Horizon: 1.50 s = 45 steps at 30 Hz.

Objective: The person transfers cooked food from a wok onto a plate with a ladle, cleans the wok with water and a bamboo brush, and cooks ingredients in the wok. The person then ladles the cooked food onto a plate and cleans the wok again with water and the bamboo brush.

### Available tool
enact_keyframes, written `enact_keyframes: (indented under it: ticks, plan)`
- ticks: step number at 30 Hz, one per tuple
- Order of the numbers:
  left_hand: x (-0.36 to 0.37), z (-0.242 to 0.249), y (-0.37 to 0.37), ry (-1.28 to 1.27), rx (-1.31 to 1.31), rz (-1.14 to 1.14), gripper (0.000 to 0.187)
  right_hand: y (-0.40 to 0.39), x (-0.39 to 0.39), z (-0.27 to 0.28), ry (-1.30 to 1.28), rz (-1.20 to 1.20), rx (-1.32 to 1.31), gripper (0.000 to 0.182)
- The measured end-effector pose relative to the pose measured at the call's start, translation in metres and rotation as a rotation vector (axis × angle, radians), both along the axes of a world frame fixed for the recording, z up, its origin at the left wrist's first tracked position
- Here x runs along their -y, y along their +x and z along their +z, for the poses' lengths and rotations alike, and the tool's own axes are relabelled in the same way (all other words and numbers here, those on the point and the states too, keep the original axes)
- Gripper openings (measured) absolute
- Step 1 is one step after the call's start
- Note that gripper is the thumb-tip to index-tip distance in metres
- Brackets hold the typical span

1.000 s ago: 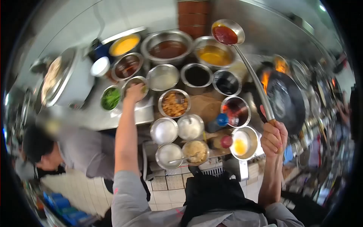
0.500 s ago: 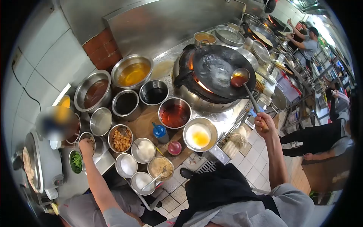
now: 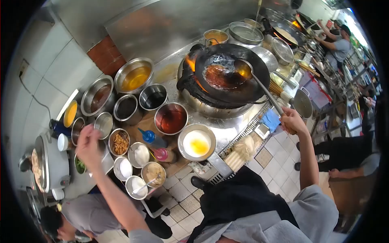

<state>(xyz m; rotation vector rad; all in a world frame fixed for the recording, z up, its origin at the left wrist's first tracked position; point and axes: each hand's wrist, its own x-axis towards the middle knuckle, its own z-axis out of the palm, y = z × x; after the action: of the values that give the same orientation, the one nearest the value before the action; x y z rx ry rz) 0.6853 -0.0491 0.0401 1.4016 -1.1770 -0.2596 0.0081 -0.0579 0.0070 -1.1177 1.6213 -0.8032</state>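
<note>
My right hand (image 3: 292, 120), at right of centre, grips the ladle (image 3: 259, 85) handle, its bowl resting in the flaming wok (image 3: 231, 77) at upper centre. My left hand (image 3: 88, 146), blurred at left, hovers above small steel bowls (image 3: 121, 141); I cannot tell its grip.

Right hand (image 3: 292, 120) closed around end of long ladle (image 3: 259, 84) handle; ladle bowl resting inside black wok (image 3: 233, 75), beside reddish sauce. Flames visible at wok's left edge. Left hand (image 3: 88, 146) raised, blurred, above small steel bowls on worktop (image 3: 227, 131); contents of fingers not discernible. Just beside: bowl of fried pieces (image 3: 120, 142), bowl of white powder (image 3: 122, 168). Nearer wok: bowl of egg (image 3: 197, 142), bowl of red liquid (image 3: 171, 118). Another person crouched at lower left.
</note>
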Motion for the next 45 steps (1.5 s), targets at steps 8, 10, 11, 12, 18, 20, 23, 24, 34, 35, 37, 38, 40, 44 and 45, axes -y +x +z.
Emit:
enact_keyframes:
  ticks: [8, 10, 11, 12, 18, 20, 23, 24, 34, 35, 37, 38, 40, 44, 45]
  plan:
    - [0.064, -0.077, -0.384, 0.163, 0.117, -0.403, 0.019, -0.118, 0.048, -0.051, 0.047, 0.231, -0.035, 0.063]
    - [0.094, -0.106, -0.438, 0.152, 0.185, -0.363, 0.019, -0.144, 0.050, -0.069, 0.064, 0.264, 0.000, 0.064]
    - [0.108, -0.118, -0.459, 0.102, 0.216, -0.334, 0.017, -0.154, 0.048, -0.075, 0.075, 0.286, 0.008, 0.063]
    - [0.122, -0.130, -0.474, 0.079, 0.288, -0.318, 0.017, -0.165, 0.046, -0.084, 0.051, 0.329, 0.042, 0.061]
    - [0.104, -0.102, -0.517, 0.110, 0.158, -0.215, 0.018, -0.175, 0.030, -0.133, -0.046, 0.312, 0.192, 0.052]
    - [0.070, -0.096, -0.521, 0.096, 0.187, -0.101, 0.016, -0.171, 0.027, -0.152, -0.134, 0.370, 0.207, 0.055]
    - [-0.006, -0.118, -0.523, 0.000, 0.136, 0.076, 0.016, -0.164, 0.025, -0.174, -0.180, 0.347, 0.097, 0.056]
    - [-0.044, -0.125, -0.527, -0.025, 0.129, 0.178, 0.016, -0.158, 0.022, -0.171, -0.195, 0.350, 0.098, 0.053]
    - [-0.512, -0.209, -0.724, -0.053, -0.841, 1.367, 0.022, -0.147, 0.039, -0.184, -0.317, 0.530, -0.046, 0.018]
    - [-0.552, -0.222, -0.763, -0.292, -0.870, 1.483, 0.023, -0.145, 0.042, -0.186, -0.331, 0.562, -0.059, 0.018]
    - [-0.608, -0.198, -0.843, -0.535, -0.854, 1.844, 0.025, -0.144, 0.046, -0.190, -0.350, 0.607, -0.074, 0.018]
    - [-0.637, -0.194, -0.882, -0.685, -0.880, 2.001, 0.023, -0.146, 0.046, -0.194, -0.352, 0.625, -0.081, 0.018]
    - [-0.692, -0.194, -0.951, -1.011, -0.831, 2.196, 0.021, -0.148, 0.049, -0.198, -0.357, 0.649, -0.096, 0.018]
    - [-0.786, -0.205, -1.043, -1.388, -0.785, 2.363, 0.021, -0.148, 0.065, -0.207, -0.346, 0.688, -0.103, 0.019]
    - [-0.804, -0.207, -1.056, -1.419, -0.848, 2.354, 0.021, -0.147, 0.071, -0.211, -0.339, 0.686, -0.101, 0.020]
